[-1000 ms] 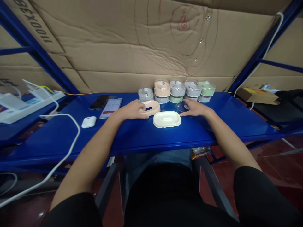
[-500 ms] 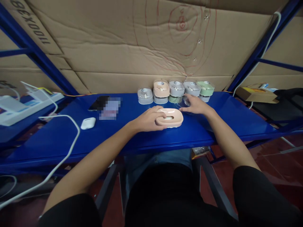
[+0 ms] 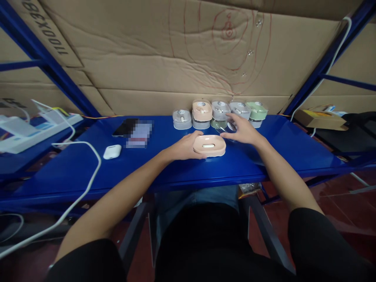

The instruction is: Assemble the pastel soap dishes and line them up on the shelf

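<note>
I have a peach tray point(image 3: 217, 148) in front of me near the middle of the table point(image 3: 179, 178), toward its front edge. It is smooth, faintly glossy and looks like plastic: a rounded oval with a raised rim and a narrow, round-ended slot in its floor. Through that slot I can see the pale cream base point(image 3: 209, 145) beneath it, and a thin, light edge shows below the peach on my side.

My left hand point(image 3: 188, 147) is clamped on the tray's left end, thumb along the far side and fingers curled around the near side. My right hand point(image 3: 241, 130) is half open, thumb and fingers spread apart but closed on a clear cover point(image 3: 225, 131), which is thin, see-through and shiny, with a round label. I hold it just behind the tray and to its right; its exact tilt is hard to tell.

The tray's hollow faces up, and its long axis runs left to right, roughly along the table's front edge, as does the slot.

Behind my hands, against the creased cardboard point(image 3: 132, 70), stands a row of rounded boxes with clear tops: a low grey box point(image 3: 182, 120), then a peach box point(image 3: 202, 111), two more grey ones and a green box point(image 3: 257, 111). The blue table is smooth metal-like sheet. To my left lie a glossy white case point(image 3: 112, 152) and a dark phone point(image 3: 125, 127).
</note>
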Demonstrator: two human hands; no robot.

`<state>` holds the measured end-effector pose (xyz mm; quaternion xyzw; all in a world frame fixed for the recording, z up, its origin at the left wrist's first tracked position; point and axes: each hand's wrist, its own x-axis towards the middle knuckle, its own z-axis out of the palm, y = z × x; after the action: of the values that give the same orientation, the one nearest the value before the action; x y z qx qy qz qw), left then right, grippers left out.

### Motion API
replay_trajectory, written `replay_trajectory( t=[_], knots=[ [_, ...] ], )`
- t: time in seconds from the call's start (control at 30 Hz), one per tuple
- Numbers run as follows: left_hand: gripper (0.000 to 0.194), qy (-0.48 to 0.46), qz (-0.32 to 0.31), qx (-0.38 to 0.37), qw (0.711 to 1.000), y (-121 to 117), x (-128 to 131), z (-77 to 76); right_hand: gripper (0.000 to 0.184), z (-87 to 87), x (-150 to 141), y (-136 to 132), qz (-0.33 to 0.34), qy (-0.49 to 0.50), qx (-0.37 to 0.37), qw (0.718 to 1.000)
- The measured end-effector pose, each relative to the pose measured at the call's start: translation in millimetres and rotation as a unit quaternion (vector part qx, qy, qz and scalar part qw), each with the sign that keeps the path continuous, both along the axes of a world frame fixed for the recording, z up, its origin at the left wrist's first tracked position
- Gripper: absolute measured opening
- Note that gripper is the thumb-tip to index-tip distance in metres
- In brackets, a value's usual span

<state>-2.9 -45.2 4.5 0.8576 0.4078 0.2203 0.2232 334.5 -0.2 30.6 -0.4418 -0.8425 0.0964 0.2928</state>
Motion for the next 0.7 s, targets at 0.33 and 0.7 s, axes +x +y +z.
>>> replay_trajectory(
  t=[0.33, 0.7],
  knots=[
    [0.15, -0.166, -0.02, -0.079, 0.983, 13.8, 6.2, -31.5, 0.104, -15.1, -47.2, -19.9, 0.192, -0.043, -0.019, 0.98],
    [0.155, -0.217, -0.046, -0.099, 0.97, 13.0, 8.9, -34.8, 0.089, -18.6, -52.9, -14.8, 0.227, -0.084, 0.046, 0.969]
  ],
)
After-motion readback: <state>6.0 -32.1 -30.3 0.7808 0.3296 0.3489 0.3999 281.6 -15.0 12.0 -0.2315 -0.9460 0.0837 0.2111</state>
